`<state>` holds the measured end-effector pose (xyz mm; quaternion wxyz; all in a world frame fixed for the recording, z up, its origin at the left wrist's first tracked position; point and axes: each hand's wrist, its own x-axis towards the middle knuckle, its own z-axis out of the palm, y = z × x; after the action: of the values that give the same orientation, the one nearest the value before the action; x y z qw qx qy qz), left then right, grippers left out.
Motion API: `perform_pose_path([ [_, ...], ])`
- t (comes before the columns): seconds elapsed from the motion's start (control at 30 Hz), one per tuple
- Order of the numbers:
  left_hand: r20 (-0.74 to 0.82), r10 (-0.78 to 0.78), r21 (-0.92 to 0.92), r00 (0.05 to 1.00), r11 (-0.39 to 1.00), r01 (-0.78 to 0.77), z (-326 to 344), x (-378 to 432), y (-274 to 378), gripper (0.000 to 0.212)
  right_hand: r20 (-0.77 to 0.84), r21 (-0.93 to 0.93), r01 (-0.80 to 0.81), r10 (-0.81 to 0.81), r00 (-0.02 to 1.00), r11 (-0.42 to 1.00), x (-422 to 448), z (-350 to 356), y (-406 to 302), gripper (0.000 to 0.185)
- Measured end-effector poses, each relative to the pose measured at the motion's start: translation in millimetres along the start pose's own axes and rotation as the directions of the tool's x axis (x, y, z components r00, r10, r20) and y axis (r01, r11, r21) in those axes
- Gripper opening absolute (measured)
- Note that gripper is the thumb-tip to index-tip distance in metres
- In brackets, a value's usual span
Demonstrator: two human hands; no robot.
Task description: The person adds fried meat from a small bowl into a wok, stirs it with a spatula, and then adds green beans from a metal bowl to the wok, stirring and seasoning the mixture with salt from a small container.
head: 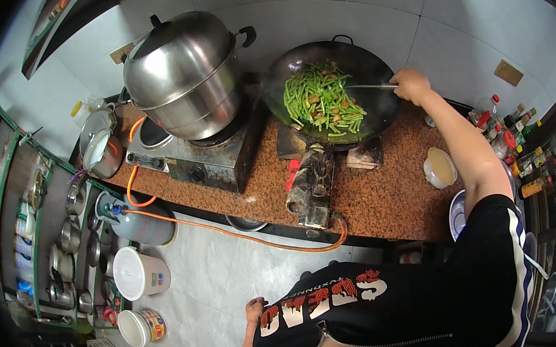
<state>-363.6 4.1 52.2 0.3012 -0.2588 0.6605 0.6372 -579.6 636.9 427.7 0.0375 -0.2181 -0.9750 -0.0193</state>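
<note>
My right hand (pixel 411 87) is closed on the handle of a metal cooking utensil (pixel 370 86), which reaches into a dark wok (pixel 383 111) from its right side. The utensil's working end is hidden among cut green beans or similar green stalks (pixel 320 93) mixed with brown pieces. The wok rests over a gas burner (pixel 315 185) on the speckled red-brown counter (pixel 270 194). My left hand (pixel 256 310) hangs low beside the front of my black shirt, away from the counter. Its fingers are curled, and whether they hold anything is unclear.
A large lidded steel steamer (pixel 187 81) stands on a gas stove (pixel 196 167) left of the wok. An orange hose (pixel 244 235) runs from a gas cylinder (pixel 141 223) along the counter's front. A bowl (pixel 440 167) and several bottles (pixel 503 139) stand at right; buckets (pixel 141 271) are on the floor.
</note>
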Motion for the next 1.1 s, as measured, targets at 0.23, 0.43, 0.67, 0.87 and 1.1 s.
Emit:
perform_pose_path([
  [0.23,-0.101,-0.001,0.159,0.995,0.987,0.017,-24.4,56.9,-88.2,0.028,-0.346,-0.407,0.294,-0.444,0.827,0.865,-39.3,-18.5,-25.9,0.027],
  [0.43,-0.078,-0.019,0.027,0.997,0.999,0.021,-31.8,67.9,-85.8,0.03,-0.419,-0.658,0.39,-0.744,0.522,0.644,-87.9,-80.8,-33.0,0.027],
  [0.67,-0.099,-0.116,0.055,0.988,0.991,0.121,10.7,10.1,27.5,0.023,-0.332,-0.645,0.386,-0.696,0.637,0.66,-144.8,-97.8,-54.8,0.02],
  [0.87,-0.077,-0.112,0.066,0.991,0.991,0.117,13.4,16.7,28.7,0.021,-0.26,-0.638,0.306,-0.572,0.778,0.707,-122.1,-33.3,-60.0,0.011],
  [1.1,-0.073,-0.119,0.036,0.99,0.992,0.122,5.7,19.6,10.9,0.023,0.108,-0.427,0.148,-0.112,0.988,0.892,-96.1,-87.3,-63.9,0.014],
])
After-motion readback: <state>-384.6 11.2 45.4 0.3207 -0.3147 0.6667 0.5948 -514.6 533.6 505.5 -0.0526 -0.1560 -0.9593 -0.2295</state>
